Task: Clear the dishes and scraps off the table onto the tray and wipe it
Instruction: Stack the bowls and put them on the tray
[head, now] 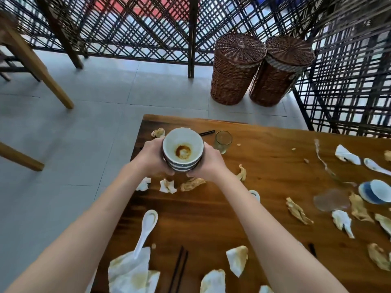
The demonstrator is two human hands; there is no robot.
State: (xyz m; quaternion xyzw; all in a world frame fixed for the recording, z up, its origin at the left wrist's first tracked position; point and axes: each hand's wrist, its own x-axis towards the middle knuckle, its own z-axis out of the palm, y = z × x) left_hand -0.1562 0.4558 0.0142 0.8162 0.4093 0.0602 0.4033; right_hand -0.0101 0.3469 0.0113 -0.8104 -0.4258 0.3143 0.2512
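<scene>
A stack of white bowls [182, 149] with dark striped sides is held above the far left corner of the wooden table [211, 208]; the top bowl has brown sauce at its bottom. My left hand [151, 155] grips the stack's left side and my right hand [208, 163] grips its right side. A drinking glass [222, 141] stands just right of the stack. A white spoon [146, 229] lies near the left edge, its handle on a stained napkin [129, 271]. Black chopsticks [178, 269] lie at the near edge. No tray is in view.
Crumpled stained napkins [237, 259] and food scraps [298, 211] are scattered across the table. Small dishes [374, 191] and another spoon [375, 166] lie at the right. Two wicker baskets [237, 68] stand on the floor beyond the table. Wooden furniture legs [42, 68] are at the left.
</scene>
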